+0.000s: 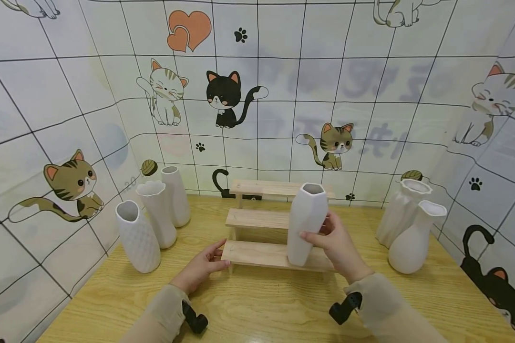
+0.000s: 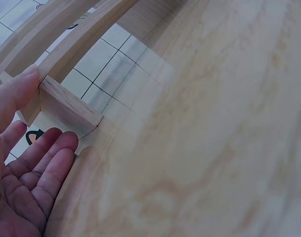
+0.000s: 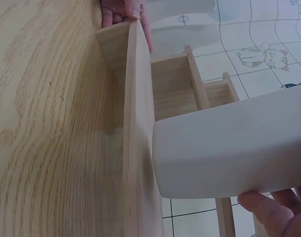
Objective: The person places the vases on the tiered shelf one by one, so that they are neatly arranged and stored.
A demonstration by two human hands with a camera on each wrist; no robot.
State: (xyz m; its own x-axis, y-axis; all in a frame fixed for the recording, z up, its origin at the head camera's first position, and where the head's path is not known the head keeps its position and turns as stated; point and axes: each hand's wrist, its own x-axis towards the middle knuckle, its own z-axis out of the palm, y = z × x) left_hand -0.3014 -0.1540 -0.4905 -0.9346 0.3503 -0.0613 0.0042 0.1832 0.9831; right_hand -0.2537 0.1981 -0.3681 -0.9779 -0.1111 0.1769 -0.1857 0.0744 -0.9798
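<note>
A white faceted vase (image 1: 307, 221) leans slightly, its base at the lowest board of a three-tier wooden shelf (image 1: 257, 253), right of centre. My right hand (image 1: 339, 245) grips the vase's right side, thumb in front. The right wrist view shows the vase (image 3: 229, 148) with its base against or just over the board (image 3: 140, 128); contact is unclear. Fingertips of my right hand (image 3: 279, 212) press its side. My left hand (image 1: 201, 267) holds the lowest board's left end. In the left wrist view, my left hand (image 2: 29, 182) has its thumb on the board's corner, other fingers loosely bent below.
Three white vases stand at the left: a textured one (image 1: 138, 238), a ruffled one (image 1: 158, 214) and a slim one (image 1: 176, 195). At the right are a twisted-fold vase (image 1: 401, 212) and a round-bellied vase (image 1: 409, 245). A cat-print cloth (image 1: 274, 85) hangs behind the wooden table (image 1: 262, 305).
</note>
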